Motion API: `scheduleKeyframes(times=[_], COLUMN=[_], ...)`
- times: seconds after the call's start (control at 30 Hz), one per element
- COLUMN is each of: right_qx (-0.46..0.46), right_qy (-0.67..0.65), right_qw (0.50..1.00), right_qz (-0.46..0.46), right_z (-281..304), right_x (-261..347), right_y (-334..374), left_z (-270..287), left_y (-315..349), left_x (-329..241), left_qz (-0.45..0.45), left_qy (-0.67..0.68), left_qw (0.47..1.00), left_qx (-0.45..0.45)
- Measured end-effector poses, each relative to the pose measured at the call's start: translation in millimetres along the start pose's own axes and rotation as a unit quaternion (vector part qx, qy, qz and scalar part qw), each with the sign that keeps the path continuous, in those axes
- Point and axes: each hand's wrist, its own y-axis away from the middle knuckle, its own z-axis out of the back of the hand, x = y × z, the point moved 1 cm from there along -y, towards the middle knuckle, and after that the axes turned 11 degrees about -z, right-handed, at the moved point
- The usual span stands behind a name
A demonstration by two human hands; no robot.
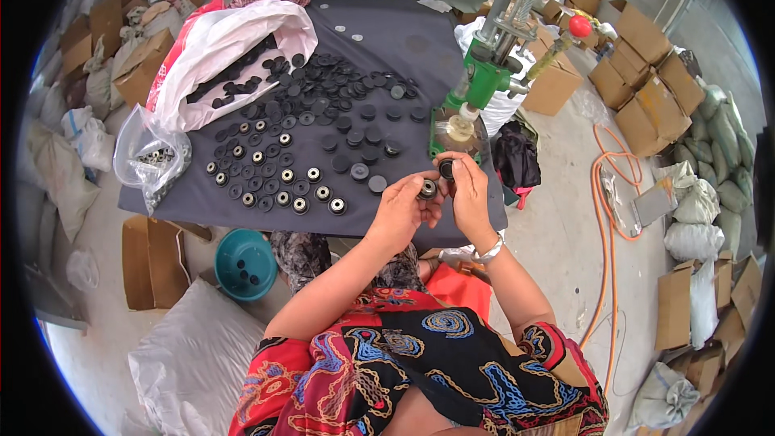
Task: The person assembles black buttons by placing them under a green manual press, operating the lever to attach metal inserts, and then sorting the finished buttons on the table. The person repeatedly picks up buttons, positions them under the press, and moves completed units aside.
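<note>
Discs (428,189) sit in both hands (397,207), one each.

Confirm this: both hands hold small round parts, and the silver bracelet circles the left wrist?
Wrong side: the head view shows the silver bracelet on the right wrist. The left hand and right hand do hold small round parts.

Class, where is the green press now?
In the head view, the green press stands at the right edge of the table, just beyond the right hand.

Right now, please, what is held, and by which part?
Left hand: metal-centred black disc, by its rim; right hand: black piece, apparently by its edge.
</note>
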Motion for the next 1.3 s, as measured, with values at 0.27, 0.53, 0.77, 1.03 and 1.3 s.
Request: scheduleKeyframes(times=[0.27, 0.53, 0.77, 1.03, 1.3], right_qx=[0.011, -0.029, -0.034, -0.038, -0.061], right_qy=[-0.075, 0.339, 0.558, 0.625, 0.673], right_qw=[0.989, 0.940, 0.828, 0.776, 0.728], right_qz=[-0.127, -0.027, 0.043, 0.078, 0.112], right_z=[22.4, 64.9, 62.0, 71.3, 56.1], right_x=[-11.3, -68.1, -54.4, -55.4, -40.3], right_y=[-3.5, -20.4, -7.4, 2.1, 0.3], left_z=[24.3, 38.2, 28.8, 23.8, 31.7], left_y=[-8.8, -15.7, -18.8, -24.8, -11.5], left_x=[18.1, 34.5, 43.0, 56.9, 38.2], left_qz=[0.045, 0.082, -0.046, -0.244, -0.305], left_qy=[0.030, -0.011, -0.446, -0.763, -0.710], left_qw=[0.998, 0.994, 0.893, 0.589, 0.629], left_qx=[-0.010, -0.074, 0.045, 0.106, 0.083])
